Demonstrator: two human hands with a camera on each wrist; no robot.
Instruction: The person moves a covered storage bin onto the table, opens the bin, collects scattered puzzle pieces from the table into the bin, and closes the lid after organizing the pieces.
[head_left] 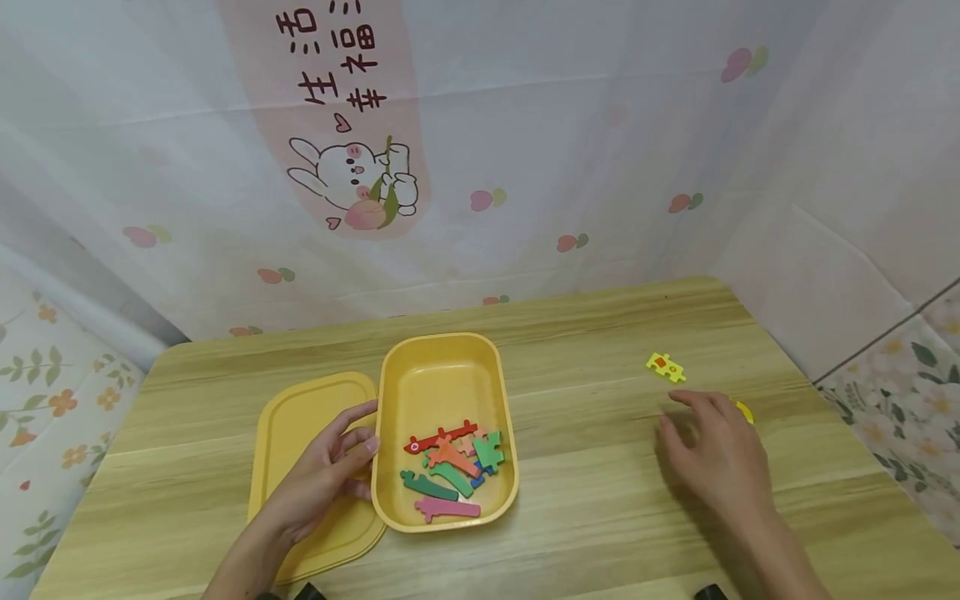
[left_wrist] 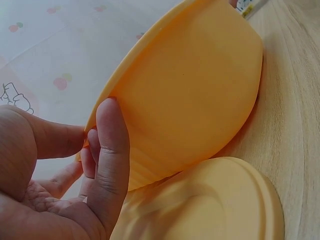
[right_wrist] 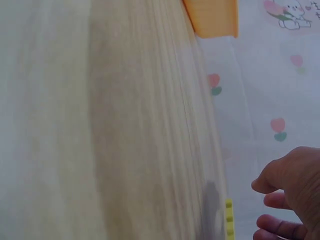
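My left hand [head_left: 330, 471] pinches the left rim of a yellow plastic box [head_left: 442, 375], thumb on the rim and fingers against the outer wall, as the left wrist view [left_wrist: 105, 150] shows. Inside the box, at its near end, lies a loose pile of puzzle pieces: a red strip [head_left: 441, 437], an orange piece [head_left: 453, 457], a dark green piece [head_left: 429, 485], a pink piece [head_left: 447, 508] and several others. Over the table on the right, my right hand [head_left: 716, 454] holds nothing visible, fingers loosely bent. Just beyond its fingertips lies a yellow puzzle piece [head_left: 666, 367]; another yellow piece [head_left: 743, 412] is partly hidden behind the hand.
The box's yellow lid [head_left: 300, 425] lies on the wooden table [head_left: 585, 467] at the left, partly beneath my left hand and against the box. A patterned curtain [head_left: 525, 150] hangs behind the table's far edge.
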